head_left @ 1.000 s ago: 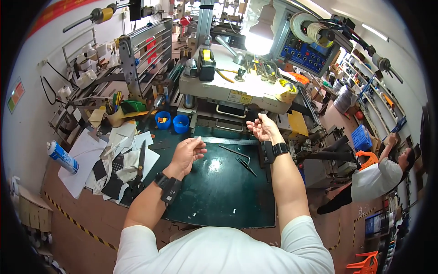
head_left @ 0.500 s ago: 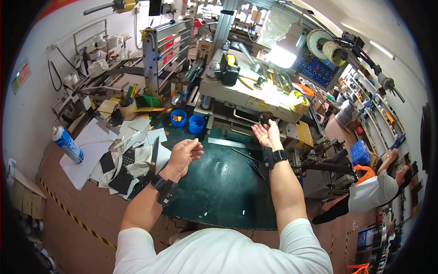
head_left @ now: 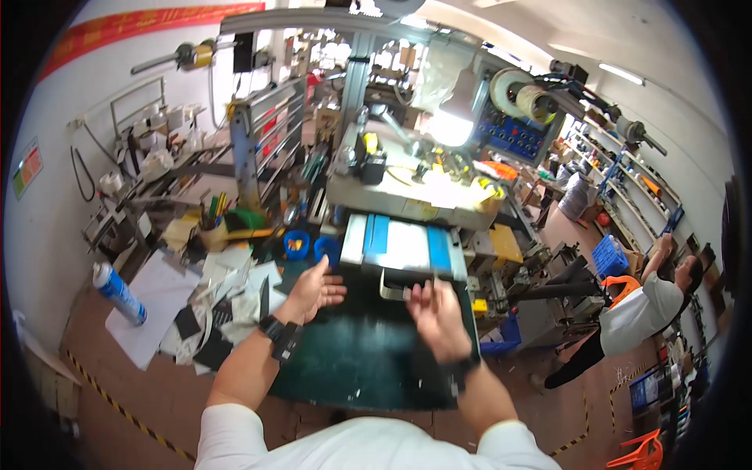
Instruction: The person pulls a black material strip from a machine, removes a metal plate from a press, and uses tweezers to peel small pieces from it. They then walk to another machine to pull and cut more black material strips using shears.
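A sliding tray [head_left: 407, 246] with white and blue panels sticks out from the front of the machine [head_left: 392, 202]. My right hand [head_left: 440, 319], slightly blurred, closes around the right part of the metal handle [head_left: 383, 293] on the tray's front; its left end shows beside my fingers. To the left, my left hand [head_left: 316, 294] is held over the dark green table [head_left: 345, 364], fingers stretched out and holding nothing. Just beyond that hand stand a blue cup [head_left: 326, 249] and another blue cup [head_left: 297, 245] with small orange bits inside.
Papers and cloth scraps [head_left: 223, 301] cover the table's left side, with a blue spray can [head_left: 119, 293] at the far left. A lit lamp [head_left: 453, 125] hangs over the machine. On the right, a person [head_left: 646, 317] in a white shirt stands near shelves.
The tray has slid out of the machine toward me, my right hand coming back with its handle. My left hand's fingers have straightened. The whole view has tilted up somewhat.
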